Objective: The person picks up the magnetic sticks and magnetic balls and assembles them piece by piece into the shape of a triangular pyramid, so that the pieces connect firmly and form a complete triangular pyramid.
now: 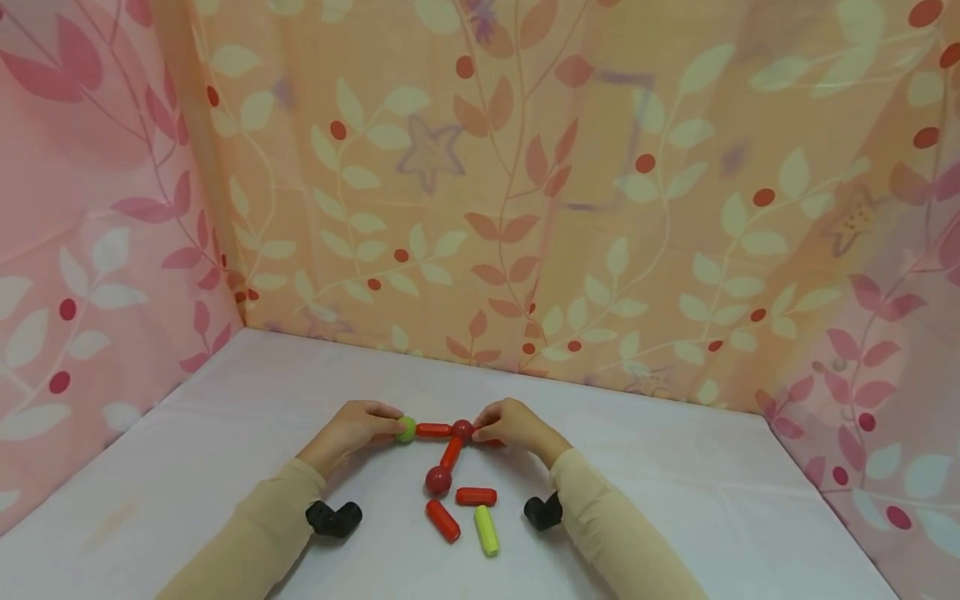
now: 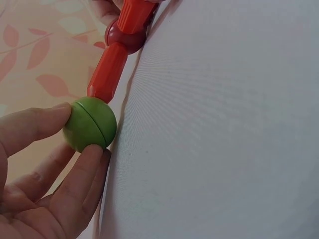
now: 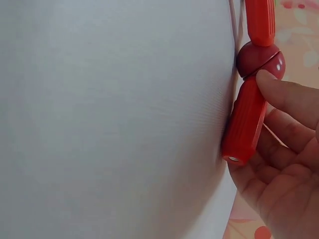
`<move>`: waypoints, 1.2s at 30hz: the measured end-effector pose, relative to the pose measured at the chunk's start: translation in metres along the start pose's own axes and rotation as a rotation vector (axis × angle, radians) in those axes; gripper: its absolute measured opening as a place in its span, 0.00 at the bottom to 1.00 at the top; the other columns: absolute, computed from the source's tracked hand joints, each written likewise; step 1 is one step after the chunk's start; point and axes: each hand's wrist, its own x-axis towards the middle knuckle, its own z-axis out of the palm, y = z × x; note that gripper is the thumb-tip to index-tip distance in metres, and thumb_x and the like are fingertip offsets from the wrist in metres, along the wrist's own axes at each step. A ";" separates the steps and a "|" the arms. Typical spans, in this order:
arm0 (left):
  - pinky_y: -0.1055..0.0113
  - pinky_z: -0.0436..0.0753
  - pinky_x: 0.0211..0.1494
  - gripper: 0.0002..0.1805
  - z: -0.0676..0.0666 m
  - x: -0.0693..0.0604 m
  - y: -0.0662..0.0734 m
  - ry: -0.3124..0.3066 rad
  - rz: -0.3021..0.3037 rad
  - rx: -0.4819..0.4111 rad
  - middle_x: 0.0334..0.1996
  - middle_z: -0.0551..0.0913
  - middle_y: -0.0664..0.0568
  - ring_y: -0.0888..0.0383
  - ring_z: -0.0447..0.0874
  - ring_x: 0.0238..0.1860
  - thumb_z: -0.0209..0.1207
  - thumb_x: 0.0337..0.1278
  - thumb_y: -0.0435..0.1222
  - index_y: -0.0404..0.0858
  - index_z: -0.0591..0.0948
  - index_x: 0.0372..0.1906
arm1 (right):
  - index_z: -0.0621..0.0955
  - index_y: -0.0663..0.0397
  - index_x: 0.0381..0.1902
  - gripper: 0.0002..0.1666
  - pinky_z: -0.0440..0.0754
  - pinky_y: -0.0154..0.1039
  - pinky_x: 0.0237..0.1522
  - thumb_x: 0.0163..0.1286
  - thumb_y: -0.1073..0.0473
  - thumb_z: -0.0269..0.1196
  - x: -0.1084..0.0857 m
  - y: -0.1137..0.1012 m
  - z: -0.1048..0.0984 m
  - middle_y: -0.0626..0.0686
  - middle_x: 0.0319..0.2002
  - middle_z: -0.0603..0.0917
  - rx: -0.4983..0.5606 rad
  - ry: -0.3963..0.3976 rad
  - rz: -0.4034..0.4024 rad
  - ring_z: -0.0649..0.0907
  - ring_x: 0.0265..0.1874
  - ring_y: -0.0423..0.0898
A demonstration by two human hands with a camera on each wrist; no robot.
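Note:
My left hand [image 1: 360, 432] pinches a green ball [image 1: 406, 429] between thumb and fingers; the left wrist view shows the hand [image 2: 55, 174] around the ball [image 2: 90, 124]. A red rod [image 1: 433, 430] joins that ball to a dark red ball [image 1: 462, 431]. From this red ball another red rod [image 1: 451, 454] runs toward the front to a second dark red ball [image 1: 438, 480]. My right hand [image 1: 517, 429] grips a further red rod [image 3: 245, 122] at the red ball [image 3: 260, 60], its thumb at their junction in the right wrist view. The rod's free end faces away from the ball.
In front of the joined pieces lie a loose red rod [image 1: 476, 497], another red rod [image 1: 443, 522] and a yellow-green rod [image 1: 487, 531]. Black objects are at the left sleeve [image 1: 334, 520] and the right sleeve [image 1: 543, 512]. Patterned curtains [image 1: 480, 208] stand behind the white table [image 1: 675, 492].

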 end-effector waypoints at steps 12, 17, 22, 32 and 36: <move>0.62 0.86 0.51 0.19 0.001 0.001 0.000 0.011 -0.014 -0.026 0.53 0.83 0.38 0.54 0.84 0.46 0.69 0.55 0.33 0.29 0.83 0.51 | 0.85 0.56 0.36 0.05 0.76 0.32 0.32 0.66 0.59 0.67 -0.001 -0.005 0.002 0.49 0.30 0.81 -0.046 0.032 0.007 0.76 0.30 0.43; 0.64 0.86 0.48 0.18 0.002 0.003 -0.002 0.018 -0.004 -0.046 0.51 0.84 0.38 0.57 0.85 0.43 0.69 0.54 0.31 0.28 0.83 0.50 | 0.87 0.55 0.37 0.07 0.76 0.33 0.33 0.66 0.57 0.67 -0.005 -0.003 0.000 0.50 0.32 0.83 0.023 0.120 0.069 0.77 0.33 0.44; 0.64 0.86 0.48 0.18 0.001 0.002 -0.002 0.000 0.008 -0.018 0.52 0.83 0.37 0.57 0.84 0.43 0.69 0.54 0.32 0.28 0.83 0.49 | 0.87 0.53 0.41 0.10 0.77 0.33 0.35 0.66 0.54 0.68 -0.014 -0.002 -0.004 0.50 0.36 0.85 0.128 0.164 0.064 0.78 0.35 0.45; 0.62 0.85 0.49 0.19 -0.003 -0.002 0.005 -0.033 0.017 0.053 0.51 0.83 0.37 0.56 0.84 0.44 0.69 0.53 0.32 0.27 0.83 0.48 | 0.86 0.56 0.49 0.15 0.85 0.35 0.32 0.68 0.55 0.67 -0.035 0.003 0.000 0.53 0.38 0.87 0.387 0.164 0.087 0.81 0.31 0.45; 0.61 0.83 0.50 0.19 -0.004 -0.003 0.008 -0.033 0.005 0.150 0.52 0.82 0.40 0.53 0.81 0.45 0.70 0.52 0.34 0.31 0.84 0.49 | 0.84 0.60 0.52 0.17 0.87 0.36 0.36 0.67 0.59 0.67 -0.042 0.002 -0.001 0.55 0.42 0.88 0.453 0.158 0.086 0.84 0.31 0.45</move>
